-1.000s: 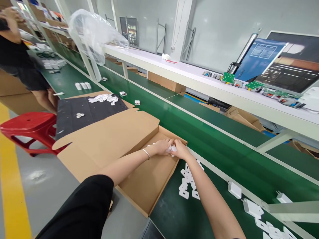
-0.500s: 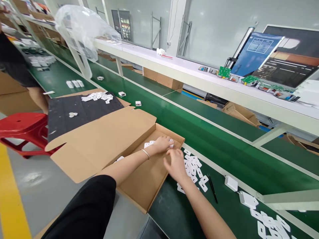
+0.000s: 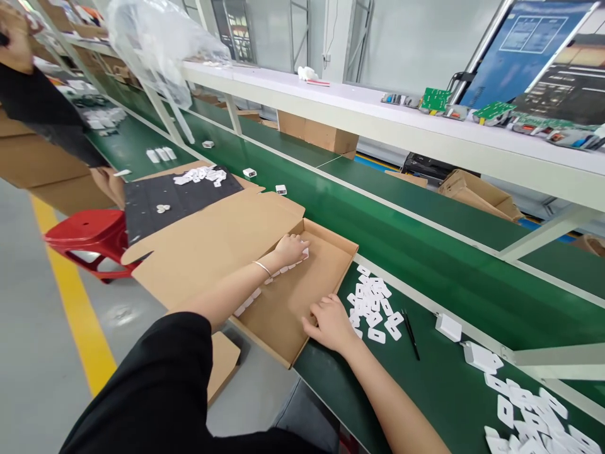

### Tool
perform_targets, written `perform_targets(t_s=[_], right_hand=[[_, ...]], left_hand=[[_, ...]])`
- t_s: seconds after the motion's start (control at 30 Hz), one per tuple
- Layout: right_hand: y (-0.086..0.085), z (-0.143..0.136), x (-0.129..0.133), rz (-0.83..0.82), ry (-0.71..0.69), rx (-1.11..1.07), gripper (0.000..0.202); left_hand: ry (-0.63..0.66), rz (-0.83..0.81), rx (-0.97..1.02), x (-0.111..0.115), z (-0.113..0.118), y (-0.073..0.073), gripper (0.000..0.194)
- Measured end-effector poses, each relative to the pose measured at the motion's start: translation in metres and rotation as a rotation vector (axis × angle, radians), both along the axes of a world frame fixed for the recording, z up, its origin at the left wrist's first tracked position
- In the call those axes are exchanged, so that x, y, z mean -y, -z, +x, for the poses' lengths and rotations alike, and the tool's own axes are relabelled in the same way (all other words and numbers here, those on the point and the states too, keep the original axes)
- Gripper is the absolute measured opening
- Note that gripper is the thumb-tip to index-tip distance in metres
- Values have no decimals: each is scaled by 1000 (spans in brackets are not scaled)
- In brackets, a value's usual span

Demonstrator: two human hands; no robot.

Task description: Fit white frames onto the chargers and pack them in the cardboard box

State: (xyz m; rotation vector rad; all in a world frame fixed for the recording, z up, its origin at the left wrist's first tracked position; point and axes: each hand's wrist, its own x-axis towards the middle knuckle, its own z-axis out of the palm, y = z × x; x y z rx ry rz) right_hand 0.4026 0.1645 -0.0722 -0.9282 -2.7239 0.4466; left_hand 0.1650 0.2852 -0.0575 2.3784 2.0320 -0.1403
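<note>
An open cardboard box (image 3: 347, 255) sits on the green bench, its lid folded out to the left. Along its left inner wall runs a row of small white plastic pieces (image 3: 249, 301), partly hidden by my left forearm. My left hand (image 3: 289, 250), wearing a bracelet, reaches into the far end of the box with its fingers closed on a white plastic piece (image 3: 305, 253) at the end of the row. Over the box's right edge is my right hand (image 3: 329, 323), thumb apart from loosely bent fingers, holding nothing. Beside it lies a pile of flat white plastic pieces (image 3: 371, 299).
Black tweezers (image 3: 410, 334) and white adapter-like blocks (image 3: 448, 327) lie on the right, near another white pile (image 3: 532, 413). A black mat (image 3: 155, 202) holds more pieces. A red stool (image 3: 87, 236) and another person (image 3: 47, 94) are at left. Above runs a shelf (image 3: 340, 101).
My right hand has moved back from beside my left hand to the box's right edge. My left hand has shifted toward the box's left wall. The view has tilted and shifted slightly.
</note>
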Motion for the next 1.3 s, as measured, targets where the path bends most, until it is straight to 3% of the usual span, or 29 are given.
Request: perform_targets(t_s=[0.17, 0.33, 0.43, 0.67, 0.83, 0.93, 1.07, 1.2, 1.3], right_hand=[[1, -2, -3, 4, -25, -10, 29], [3, -7, 0, 8, -31, -5, 30], [4, -7, 6, 11, -4, -6, 30], [9, 2, 26, 37, 133, -28, 27], [15, 0, 37, 64, 183, -41, 27], [19, -2, 39, 79, 184, -48, 28], [20, -3, 38, 106, 156, -56, 27], [19, -2, 39, 138, 166, -57, 26], [19, -3, 41, 153, 182, -51, 25]], left_hand=[[-58, 21, -3, 12, -35, -7, 32], [-134, 13, 49, 18, -50, -8, 38], [-191, 2, 94, 20, -46, -2, 47], [-156, 82, 157, 24, -14, 10, 34], [-112, 70, 193, 22, -9, 3, 30], [-101, 52, 234, 25, -16, -7, 46], [-95, 86, 233, 51, -19, -8, 55], [-16, 107, 9, 87, -16, 6, 67], [-40, 150, -86, 100, -17, 14, 74]])
